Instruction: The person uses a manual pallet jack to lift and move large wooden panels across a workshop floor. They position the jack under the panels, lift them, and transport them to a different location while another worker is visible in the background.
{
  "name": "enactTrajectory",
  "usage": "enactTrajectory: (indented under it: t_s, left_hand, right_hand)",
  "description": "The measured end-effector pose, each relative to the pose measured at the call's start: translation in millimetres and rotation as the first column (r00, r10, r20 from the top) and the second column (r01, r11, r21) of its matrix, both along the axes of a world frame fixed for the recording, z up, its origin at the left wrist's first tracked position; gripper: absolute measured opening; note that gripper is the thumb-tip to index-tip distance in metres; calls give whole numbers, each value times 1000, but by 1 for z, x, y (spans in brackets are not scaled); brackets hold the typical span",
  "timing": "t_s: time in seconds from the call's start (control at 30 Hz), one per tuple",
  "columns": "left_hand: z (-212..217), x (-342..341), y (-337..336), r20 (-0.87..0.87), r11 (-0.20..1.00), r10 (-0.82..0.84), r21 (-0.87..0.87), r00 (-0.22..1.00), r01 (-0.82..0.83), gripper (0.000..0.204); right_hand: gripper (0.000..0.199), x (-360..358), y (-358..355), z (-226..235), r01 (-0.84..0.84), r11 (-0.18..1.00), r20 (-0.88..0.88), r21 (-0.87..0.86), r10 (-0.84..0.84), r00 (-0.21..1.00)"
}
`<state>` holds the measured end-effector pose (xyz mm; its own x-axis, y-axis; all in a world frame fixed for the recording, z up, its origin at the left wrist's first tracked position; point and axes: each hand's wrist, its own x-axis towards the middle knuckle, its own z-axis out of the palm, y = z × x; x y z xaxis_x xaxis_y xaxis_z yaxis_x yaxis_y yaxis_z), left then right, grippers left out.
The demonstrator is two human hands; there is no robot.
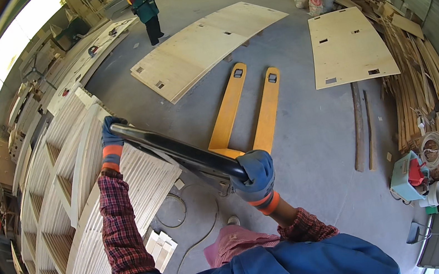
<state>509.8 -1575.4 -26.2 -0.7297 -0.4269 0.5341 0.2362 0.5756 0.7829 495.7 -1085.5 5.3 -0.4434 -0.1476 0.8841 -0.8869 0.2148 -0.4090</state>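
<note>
Both my hands, in blue work gloves with orange cuffs, are on the black handle (pixel 184 147) of a pallet jack. My left hand (pixel 111 136) is closed round the far left end of it. At the near right end, my right hand (pixel 256 175) has its fingers wrapped round the bar. The jack's two yellow forks (pixel 265 111) lie low over the floor beyond the handle, with nothing on them. Much of the jack's body is hidden beneath the handle and my right hand.
Stacked wooden frames (pixel 81 212) stand close on my left. Plywood sheets (pixel 206 41) lie past the fork tips, and another plywood panel (pixel 352 45) is at right. A hose (pixel 197 241) curls near my feet. A person (pixel 146 13) stands far off; timber strips (pixel 429 90) line the right wall.
</note>
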Motion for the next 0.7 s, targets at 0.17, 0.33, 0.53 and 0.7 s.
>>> enactTrajectory:
  t_s: [0.17,0.33,0.53,0.7]
  left_hand:
    - [29,-142,54,0,991,-129,22,992,129,16]
    - [13,-270,41,42,989,-114,-92,993,118,17]
    - [29,-418,109,171,967,-155,-174,973,184,20]
    - [39,-526,174,198,941,-223,-214,955,264,17]
  right_hand:
    - [41,-62,1,-8,232,970,12,69,-234,972]
    - [26,-120,-3,6,378,920,45,103,-384,922]
    - [32,-210,24,6,496,859,66,123,-506,860]
    - [28,-291,64,9,554,829,59,73,-558,828]
